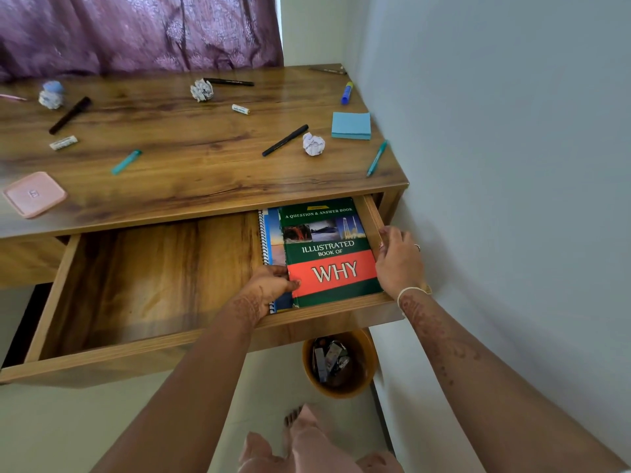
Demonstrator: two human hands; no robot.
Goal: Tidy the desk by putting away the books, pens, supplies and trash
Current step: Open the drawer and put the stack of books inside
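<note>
A green and red book [327, 249] titled "Illustrated Book of WHY" lies in the right end of the open wooden drawer [143, 278], on top of a spiral-bound notebook [269, 233]. My left hand [269, 288] grips the book's near left edge. My right hand [396, 257] holds its right edge against the drawer's side wall. On the desk top [191, 179] lie black pens [285, 140], teal pens [125, 162], a blue marker [347, 93], crumpled paper balls [313, 144] and a blue sticky-note pad [351, 126].
A pink square lid [34, 194] sits at the desk's left front. Small white erasers [63, 143] lie on the top. An orange trash bin [339, 365] with wrappers stands on the floor below the drawer. A grey wall [495, 165] borders the right; a purple curtain [136, 29] hangs behind.
</note>
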